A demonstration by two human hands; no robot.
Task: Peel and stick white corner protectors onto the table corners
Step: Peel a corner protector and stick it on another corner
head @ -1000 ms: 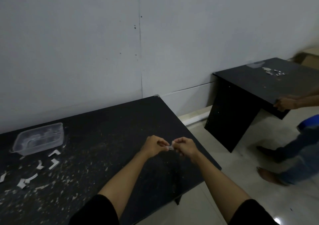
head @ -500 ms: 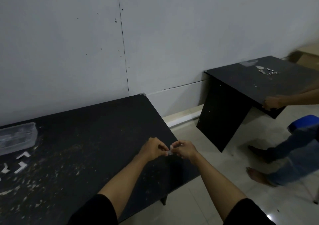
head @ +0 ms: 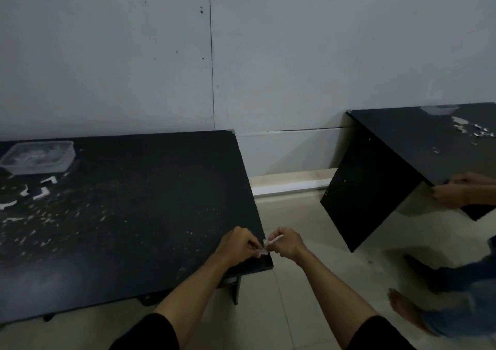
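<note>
Both hands, the left hand (head: 237, 245) and right hand (head: 285, 243), pinch 1 white corner protector (head: 265, 247) between them, probably peeling its backing, just above the black table's (head: 134, 202) near right corner, likely its intended spot.

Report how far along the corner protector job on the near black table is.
Done: the far right corner of the black table appears to carry a pale protector. In hand: left hand and right hand pinch one white protector, apparently peeling its backing. Left: the near right corner is bare; spare protectors lie beside the clear container.
</note>
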